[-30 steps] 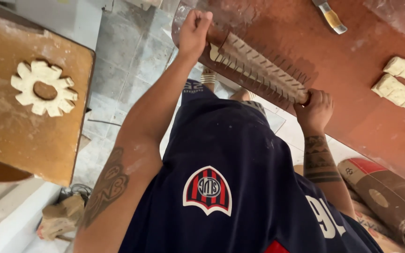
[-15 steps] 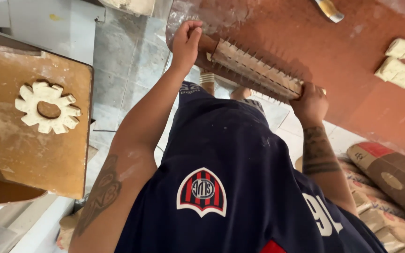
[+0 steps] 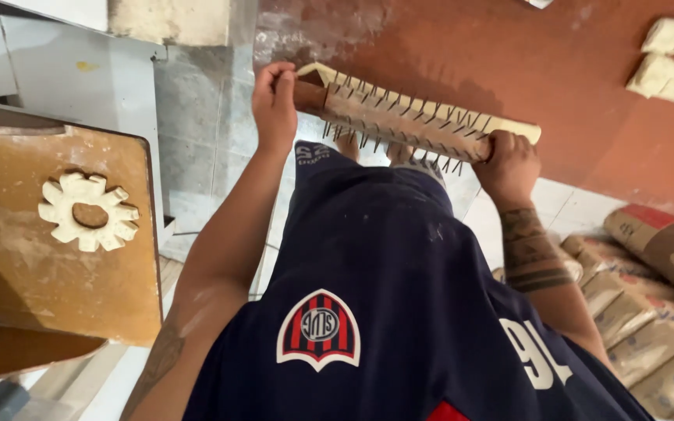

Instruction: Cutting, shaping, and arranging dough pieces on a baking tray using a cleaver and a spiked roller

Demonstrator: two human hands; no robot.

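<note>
Wooden and studded with rows of thin metal spikes, a spiked roller [image 3: 399, 117] lies crosswise at the near edge of a reddish-brown work table [image 3: 587, 101], tilted so that its left end sits a little higher in the view than its right. The left hand [image 3: 274, 101] is wrapped tight around the brown handle at the left end, fingers curled over the top and closed fully on it. The right hand [image 3: 512, 164] is clenched the same way around the right end, knuckles up, and hides that handle completely. Between the two fists the roller's spiked body stays bare, and a pale strip of dough [image 3: 462, 117] runs along its far side, touching it; how far the dough reaches beneath the roller cannot be made out.

A dark blue shirt [image 3: 399, 312] fills the lower middle of the view and covers most of the floor below. More pale dough pieces [image 3: 672, 58] lie at the table's upper right, cut off by the frame edge. To the left, a ring-shaped dough piece with notched edges [image 3: 87, 210] rests on a floury wooden board [image 3: 56, 296]. Stacked paper sacks [image 3: 649, 312] sit at the lower right, partly cut off.
</note>
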